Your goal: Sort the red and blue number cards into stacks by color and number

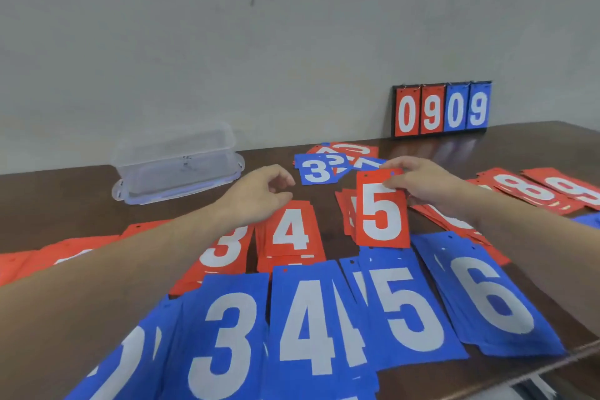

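Note:
My right hand (422,185) pinches the top edge of a red 5 card (381,211), held just over the red 5 stack (348,214). My left hand (259,195) hovers with loosely curled fingers above the red 4 stack (290,230), holding nothing. A red 3 stack (224,250) lies left of it. Along the near edge sit blue stacks: blue 3 (224,344), blue 4 (311,325), blue 5 (406,305) and blue 6 (490,295). An unsorted pile (328,162) with a blue 3 on top lies farther back.
A clear plastic box (177,162) stands on its lid at the back left. A scoreboard stand (441,110) showing 0909 leans against the wall. Red 8 and 9 stacks (539,191) lie at the right. The brown table edge (552,364) runs close at bottom right.

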{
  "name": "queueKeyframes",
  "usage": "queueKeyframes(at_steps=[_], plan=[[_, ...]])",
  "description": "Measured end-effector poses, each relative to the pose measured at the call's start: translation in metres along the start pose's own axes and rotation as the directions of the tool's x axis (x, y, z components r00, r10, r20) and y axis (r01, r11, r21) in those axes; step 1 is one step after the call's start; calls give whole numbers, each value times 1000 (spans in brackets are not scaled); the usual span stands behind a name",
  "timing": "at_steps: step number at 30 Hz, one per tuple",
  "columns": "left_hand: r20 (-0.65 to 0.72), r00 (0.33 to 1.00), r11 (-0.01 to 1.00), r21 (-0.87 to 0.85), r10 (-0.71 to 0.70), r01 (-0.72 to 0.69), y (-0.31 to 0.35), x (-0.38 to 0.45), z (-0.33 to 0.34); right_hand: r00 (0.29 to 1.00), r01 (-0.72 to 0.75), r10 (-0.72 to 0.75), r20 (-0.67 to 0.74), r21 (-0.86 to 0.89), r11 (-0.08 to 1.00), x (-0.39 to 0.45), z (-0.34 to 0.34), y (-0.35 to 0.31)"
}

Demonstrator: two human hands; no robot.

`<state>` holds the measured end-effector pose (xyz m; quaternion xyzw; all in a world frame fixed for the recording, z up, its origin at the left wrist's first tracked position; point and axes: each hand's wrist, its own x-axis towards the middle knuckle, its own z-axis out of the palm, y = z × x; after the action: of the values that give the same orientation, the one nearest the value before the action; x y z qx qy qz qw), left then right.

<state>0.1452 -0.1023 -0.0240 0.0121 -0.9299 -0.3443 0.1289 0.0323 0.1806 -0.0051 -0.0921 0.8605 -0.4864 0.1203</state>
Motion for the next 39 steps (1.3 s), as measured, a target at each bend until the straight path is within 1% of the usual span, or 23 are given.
queueKeyframes(at_steps=[5, 7, 10, 16, 19, 21, 25, 28, 30, 33, 35, 37, 38, 39], plan=[[25, 1000, 1000, 11, -14, 14, -5, 39, 20, 996, 87, -90, -7, -185, 979, 34, 14, 3], [32, 999, 1000, 18, -9, 9, -10, 54, 27, 990, 131, -140, -8, -294, 947, 46, 17, 8], [36, 999, 999, 37, -21, 20, -19, 74, 35, 988, 145, -155, 9, -406, 902, 64, 20, 21], [-45, 998, 999, 31, -38, 40, -43, 117, 52, 969, 167, -226, -99, -412, 896, 98, -1, 36], [-57, 997, 994, 92, -61, 66, -50, 138, 57, 970, 146, -216, -116, -434, 889, 114, -16, 41], [-23, 997, 987, 139, -79, 81, -53, 149, 59, 967, 151, -225, -122, -439, 886, 125, -22, 41], [47, 997, 989, 140, -56, 49, -59, 160, 64, 960, 182, -255, -116, -431, 884, 144, -23, 39], [127, 991, 966, 257, -30, -3, -62, 159, 67, 966, 191, -250, -72, -455, 870, 153, -14, 34], [190, 981, 946, 324, -49, -16, -63, 160, 69, 971, 189, -239, -27, -530, 827, 157, -7, 31], [221, 973, 945, 328, -71, -5, -65, 161, 70, 987, 146, -154, 41, -621, 770, 160, 1, 30], [207, 977, 946, 325, -56, -15, -64, 160, 70, 993, 112, -111, 48, -704, 701, 160, 3, 31], [175, 984, 944, 328, -29, -30, -62, 159, 70, 991, 94, -130, 20, -796, 598, 158, 0, 31], [156, 988, 944, 328, -14, -38, -61, 158, 70, 991, 81, -137, 4, -821, 565, 156, -3, 31], [135, 991, 944, 327, 4, -48, -61, 158, 70, 991, 65, -132, -11, -827, 559, 154, -6, 32]])
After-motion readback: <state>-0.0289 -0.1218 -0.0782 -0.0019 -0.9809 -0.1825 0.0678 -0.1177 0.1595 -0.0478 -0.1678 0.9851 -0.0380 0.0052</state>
